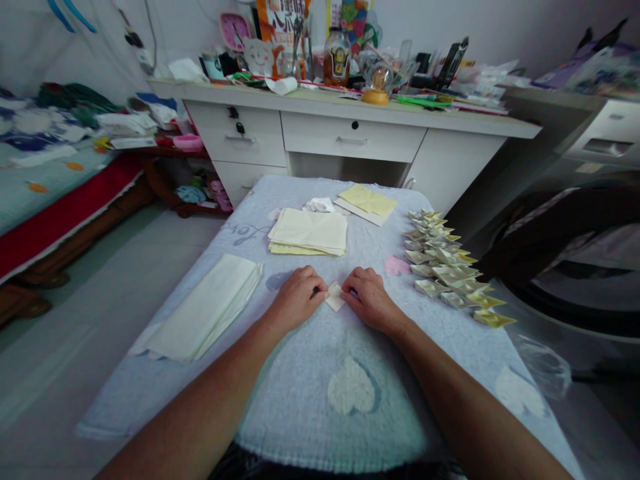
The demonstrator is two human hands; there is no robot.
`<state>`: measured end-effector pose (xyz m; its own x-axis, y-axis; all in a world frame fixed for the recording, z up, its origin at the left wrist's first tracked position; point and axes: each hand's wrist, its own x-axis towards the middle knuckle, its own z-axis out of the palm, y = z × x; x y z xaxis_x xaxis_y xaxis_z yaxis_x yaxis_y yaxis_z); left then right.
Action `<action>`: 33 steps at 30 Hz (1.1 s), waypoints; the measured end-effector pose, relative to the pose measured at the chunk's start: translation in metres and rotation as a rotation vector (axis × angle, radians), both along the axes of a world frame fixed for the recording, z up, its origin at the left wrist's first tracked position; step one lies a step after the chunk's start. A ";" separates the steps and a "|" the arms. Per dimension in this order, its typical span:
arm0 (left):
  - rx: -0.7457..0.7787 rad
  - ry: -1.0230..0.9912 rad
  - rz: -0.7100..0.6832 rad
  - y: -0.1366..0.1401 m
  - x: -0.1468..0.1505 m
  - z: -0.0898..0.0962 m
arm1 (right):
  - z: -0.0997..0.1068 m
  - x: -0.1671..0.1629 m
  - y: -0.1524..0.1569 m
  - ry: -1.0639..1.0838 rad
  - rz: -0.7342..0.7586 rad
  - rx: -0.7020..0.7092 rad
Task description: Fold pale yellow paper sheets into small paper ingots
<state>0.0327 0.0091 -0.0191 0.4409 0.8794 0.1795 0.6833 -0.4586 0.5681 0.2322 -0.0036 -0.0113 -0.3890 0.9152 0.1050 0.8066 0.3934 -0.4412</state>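
Note:
Between my two hands a small folded square of cream paper point(335, 300) lies turned like a diamond, on or just above the cloth. My left hand point(301, 293) pinches its left corner, and my right hand point(369, 295) grips the right corner; fingers of both are curled closed. Behind them lies a stack of cream and yellow paper sheets point(307, 230). Off to the right, several folded paper boats point(445, 267) stand in tight rows, some yellow, most pale. A longer pile of pale folded paper point(207, 310) rests left of my left arm.
The table wears a light blue cloth point(300, 400) with heart patterns. Crumpled white tissue point(319, 205) and creased yellow paper point(367, 200) lie at the back. Beyond stands a cluttered white desk point(350, 133); a washing machine point(600, 147) is at right, a bed point(60, 193) at left.

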 end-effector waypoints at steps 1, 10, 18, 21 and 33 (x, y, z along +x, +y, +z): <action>0.001 0.004 0.002 0.000 0.000 0.000 | 0.000 0.000 0.000 -0.003 -0.007 0.000; 0.047 0.037 0.009 0.001 0.000 -0.003 | -0.002 -0.003 0.001 -0.043 -0.077 -0.011; 0.060 0.049 0.048 0.000 0.002 -0.004 | -0.005 -0.006 0.002 -0.084 -0.116 0.000; 0.067 0.064 0.080 0.000 0.003 -0.004 | -0.006 -0.007 0.001 -0.099 -0.138 0.015; 0.053 0.142 0.181 0.001 0.001 -0.005 | 0.000 -0.012 -0.001 -0.156 -0.193 -0.006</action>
<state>0.0333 0.0106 -0.0245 0.3014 0.9373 0.1751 0.8282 -0.3484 0.4389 0.2203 -0.0041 -0.0117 -0.2182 0.9745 0.0515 0.9249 0.2233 -0.3078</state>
